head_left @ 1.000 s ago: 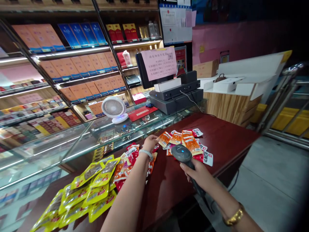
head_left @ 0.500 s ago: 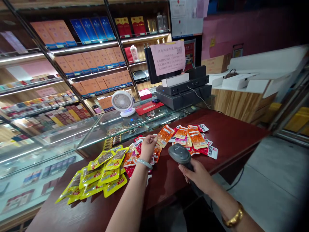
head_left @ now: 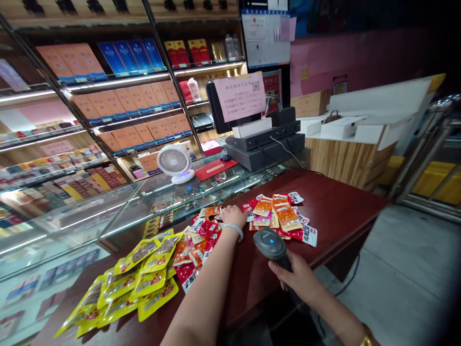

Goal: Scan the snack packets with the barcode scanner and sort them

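My left hand (head_left: 234, 215), with a pale bangle at its wrist, is low over the dark red table, between two heaps of snack packets. Its thumb is spread to the right; the other fingertips are partly hidden. An orange snack packet (head_left: 210, 211) lies beside those fingers. Red and orange packets (head_left: 196, 247) are heaped below and left of it. Another heap of orange and red packets (head_left: 286, 214) lies to the right. My right hand (head_left: 297, 274) is wrapped around the handle of a dark grey barcode scanner (head_left: 270, 244), its head showing a small blue light.
Yellow snack packets (head_left: 144, 278) are piled at the table's left. Behind stands a glass counter (head_left: 144, 206) with a white fan (head_left: 175, 161), a red mat (head_left: 216, 169) and a cash drawer (head_left: 266, 151) under a monitor. A cable hangs beside the table's right edge.
My left hand no longer shows the orange packet between its fingers, and its thumb is spread. A blue light shows on the scanner. The view has shifted slightly.
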`<action>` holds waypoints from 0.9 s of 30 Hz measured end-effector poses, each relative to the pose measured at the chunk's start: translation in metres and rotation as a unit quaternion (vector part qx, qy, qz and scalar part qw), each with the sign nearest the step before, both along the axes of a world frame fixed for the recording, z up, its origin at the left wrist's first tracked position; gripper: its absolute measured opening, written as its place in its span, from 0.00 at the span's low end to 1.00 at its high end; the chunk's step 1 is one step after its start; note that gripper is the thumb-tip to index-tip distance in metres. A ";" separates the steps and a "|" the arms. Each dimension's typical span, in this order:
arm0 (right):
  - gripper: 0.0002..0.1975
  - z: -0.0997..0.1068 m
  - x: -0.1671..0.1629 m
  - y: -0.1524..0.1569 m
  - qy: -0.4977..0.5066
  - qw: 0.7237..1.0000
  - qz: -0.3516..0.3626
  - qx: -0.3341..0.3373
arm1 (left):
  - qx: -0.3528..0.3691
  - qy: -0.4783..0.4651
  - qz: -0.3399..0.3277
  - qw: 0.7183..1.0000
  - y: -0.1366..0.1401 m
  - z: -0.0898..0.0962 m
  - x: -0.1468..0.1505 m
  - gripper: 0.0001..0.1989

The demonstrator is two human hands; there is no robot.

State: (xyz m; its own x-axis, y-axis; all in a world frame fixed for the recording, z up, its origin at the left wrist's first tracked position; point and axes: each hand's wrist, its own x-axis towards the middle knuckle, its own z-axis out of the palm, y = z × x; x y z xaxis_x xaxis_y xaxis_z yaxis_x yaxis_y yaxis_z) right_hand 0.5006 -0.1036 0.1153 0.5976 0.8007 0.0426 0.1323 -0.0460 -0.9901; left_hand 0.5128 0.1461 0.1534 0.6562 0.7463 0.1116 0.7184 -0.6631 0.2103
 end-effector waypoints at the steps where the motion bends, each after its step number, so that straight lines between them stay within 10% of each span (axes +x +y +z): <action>1: 0.15 -0.002 0.001 -0.001 0.000 1.000 -0.005 -0.005 | -0.006 0.023 0.005 1.000 -0.001 -0.002 0.009 0.36; 9: 0.14 -0.003 0.006 -0.004 -0.003 1.000 -0.026 -0.009 | -0.046 0.081 -0.020 0.995 0.013 -0.003 0.014 0.33; 27: 0.17 0.030 0.000 0.021 0.003 0.999 -0.008 0.047 | -0.039 -0.079 -0.041 0.995 -0.006 0.011 -0.082 0.13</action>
